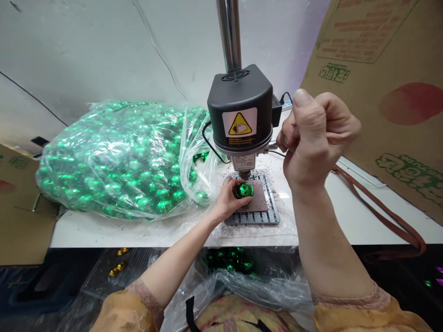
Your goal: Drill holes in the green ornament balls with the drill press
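Observation:
My left hand [229, 199] pinches a shiny green faceted ball [247, 189] between thumb and fingers. It holds the ball on a brown pad [260, 203] over the slotted metal base [273, 216] of a small bench drill press [240, 110]. The chuck [244, 174] sits right above the ball, and a thin bit appears to reach its top. Raised at the right of the black motor housing, my right hand [316, 133] is closed in a fist around the press's feed lever [272, 145]; most of the lever is hidden by the fingers.
A big clear plastic bag [114, 161] of green balls lies left on the white table [104, 230]. Cardboard boxes [367, 83] flank both sides. A brown strap [384, 212] hangs over the right edge. More green balls [230, 260] lie in plastic below the front edge. Dark shavings surround the base.

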A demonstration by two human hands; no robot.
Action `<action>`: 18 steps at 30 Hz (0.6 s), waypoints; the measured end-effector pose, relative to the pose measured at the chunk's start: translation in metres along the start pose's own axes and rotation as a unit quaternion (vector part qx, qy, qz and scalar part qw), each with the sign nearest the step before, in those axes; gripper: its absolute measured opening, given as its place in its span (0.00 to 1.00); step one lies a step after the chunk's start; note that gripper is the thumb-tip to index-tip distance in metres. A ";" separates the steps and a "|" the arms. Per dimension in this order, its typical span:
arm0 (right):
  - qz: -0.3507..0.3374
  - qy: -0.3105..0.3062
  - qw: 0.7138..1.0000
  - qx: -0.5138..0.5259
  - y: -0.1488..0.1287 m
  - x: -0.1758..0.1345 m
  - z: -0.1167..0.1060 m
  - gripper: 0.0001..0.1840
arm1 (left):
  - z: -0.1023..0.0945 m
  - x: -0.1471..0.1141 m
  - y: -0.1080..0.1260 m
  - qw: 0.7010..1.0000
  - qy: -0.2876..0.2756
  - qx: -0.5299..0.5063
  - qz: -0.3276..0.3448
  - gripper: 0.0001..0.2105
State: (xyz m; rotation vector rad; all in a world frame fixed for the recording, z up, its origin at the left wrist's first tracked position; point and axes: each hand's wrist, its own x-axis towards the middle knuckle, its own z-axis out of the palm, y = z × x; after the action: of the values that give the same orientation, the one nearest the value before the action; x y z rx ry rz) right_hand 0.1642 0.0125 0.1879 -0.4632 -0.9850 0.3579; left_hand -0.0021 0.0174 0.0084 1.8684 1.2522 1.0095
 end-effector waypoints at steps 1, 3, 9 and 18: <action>-0.001 0.000 1.000 0.001 -0.001 0.000 0.000 0.24 | 0.003 -0.002 -0.001 1.000 0.004 -0.003 0.002 0.23; -0.003 0.000 1.000 0.004 -0.002 -0.001 0.000 0.24 | 0.007 -0.007 -0.001 0.999 0.008 -0.032 -0.004 0.25; -0.009 -0.011 1.000 -0.010 -0.001 0.000 -0.001 0.24 | 0.013 -0.014 -0.001 0.993 0.021 -0.111 -0.040 0.26; -0.011 -0.011 1.000 -0.005 -0.001 -0.002 -0.002 0.24 | 0.017 -0.014 -0.011 0.994 0.010 -0.102 -0.031 0.28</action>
State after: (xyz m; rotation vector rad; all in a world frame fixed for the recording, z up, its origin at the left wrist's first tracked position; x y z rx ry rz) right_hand 0.1649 0.0102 0.1860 -0.4590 -1.0124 0.3395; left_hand 0.0047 0.0060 -0.0124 1.6572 1.1639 1.0816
